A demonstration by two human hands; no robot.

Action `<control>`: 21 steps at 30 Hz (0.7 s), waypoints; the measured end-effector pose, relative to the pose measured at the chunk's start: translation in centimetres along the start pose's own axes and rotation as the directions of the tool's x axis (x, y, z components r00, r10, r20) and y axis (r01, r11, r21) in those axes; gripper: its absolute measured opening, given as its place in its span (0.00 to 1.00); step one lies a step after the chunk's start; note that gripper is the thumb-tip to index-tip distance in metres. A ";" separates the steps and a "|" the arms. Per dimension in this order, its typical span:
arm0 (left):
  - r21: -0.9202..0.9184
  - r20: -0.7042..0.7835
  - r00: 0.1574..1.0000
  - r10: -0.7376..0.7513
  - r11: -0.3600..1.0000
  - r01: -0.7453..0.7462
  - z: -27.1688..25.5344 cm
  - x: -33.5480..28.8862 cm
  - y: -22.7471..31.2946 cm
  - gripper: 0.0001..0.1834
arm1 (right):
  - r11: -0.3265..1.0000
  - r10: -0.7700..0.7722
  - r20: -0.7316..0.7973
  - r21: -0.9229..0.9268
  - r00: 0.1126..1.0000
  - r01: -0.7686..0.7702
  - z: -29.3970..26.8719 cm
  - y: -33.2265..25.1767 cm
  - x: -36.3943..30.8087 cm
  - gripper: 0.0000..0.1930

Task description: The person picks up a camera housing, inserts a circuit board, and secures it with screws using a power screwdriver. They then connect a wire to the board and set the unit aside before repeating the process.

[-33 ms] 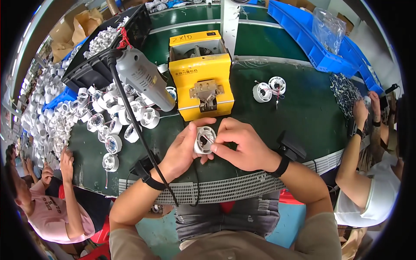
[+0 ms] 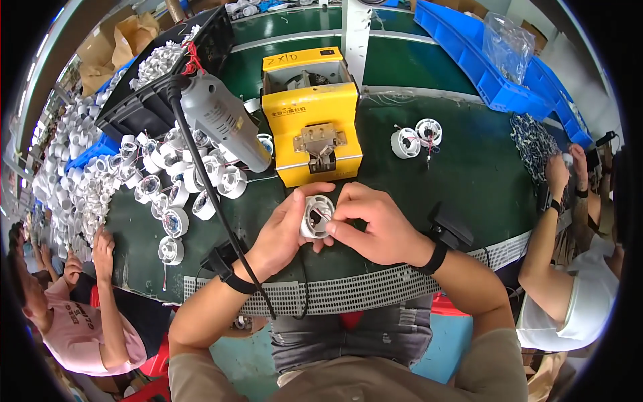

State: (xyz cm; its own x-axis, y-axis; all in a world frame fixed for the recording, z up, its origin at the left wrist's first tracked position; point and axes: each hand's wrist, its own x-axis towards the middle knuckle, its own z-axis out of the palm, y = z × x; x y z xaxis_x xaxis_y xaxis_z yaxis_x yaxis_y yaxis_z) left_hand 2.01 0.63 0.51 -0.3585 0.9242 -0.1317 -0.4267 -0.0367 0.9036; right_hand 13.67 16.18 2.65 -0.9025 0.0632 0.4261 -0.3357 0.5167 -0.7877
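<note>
Left hand [image 2: 281, 224] cups one round white housing [image 2: 309, 226] near the bench's [image 2: 462, 167] front edge. Right hand [image 2: 375, 224]: fingertips at housing rim, by thin wires; can't tell if pinched. Yellow machine [image 2: 311, 107] just beyond, toward back edge. Loose white housings [image 2: 232, 182] spread toward left edge, grey cylindrical tool [image 2: 224, 120] above. Two wired housings [image 2: 404, 143] near back edge, right of machine. Wire heap [image 2: 534, 144] near back right corner.

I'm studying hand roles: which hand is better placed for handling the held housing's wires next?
Likely the right hand: its fingers are at the open face of the white housing, beside the wires, while the left hand supports the housing's outside.
</note>
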 end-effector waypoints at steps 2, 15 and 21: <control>-0.013 0.029 0.999 0.043 0.999 -0.043 -0.2 0.2 -0.6 0.30 | 0.999 0.053 0.017 -0.001 0.998 -0.053 0.0 -0.1 -0.1 0.05; -0.026 -0.134 0.950 0.282 0.957 -0.288 0.5 0.1 -0.5 0.22 | 0.966 -0.166 -0.187 -0.228 0.968 0.122 -1.0 -0.3 -0.3 0.08; -0.143 0.083 0.956 0.280 0.953 -0.266 0.6 -0.5 -0.8 0.25 | 0.889 0.224 -0.116 0.432 0.968 -0.154 0.9 -0.1 -0.5 0.08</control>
State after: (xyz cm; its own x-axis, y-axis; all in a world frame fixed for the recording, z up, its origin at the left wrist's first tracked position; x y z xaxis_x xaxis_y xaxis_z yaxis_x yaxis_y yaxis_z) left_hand 3.02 0.47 0.10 -0.3933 0.9053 0.1606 -0.4303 -0.3356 0.8380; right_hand 13.94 15.32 2.14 -0.9171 0.2757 0.2879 -0.2764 0.0806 -0.9577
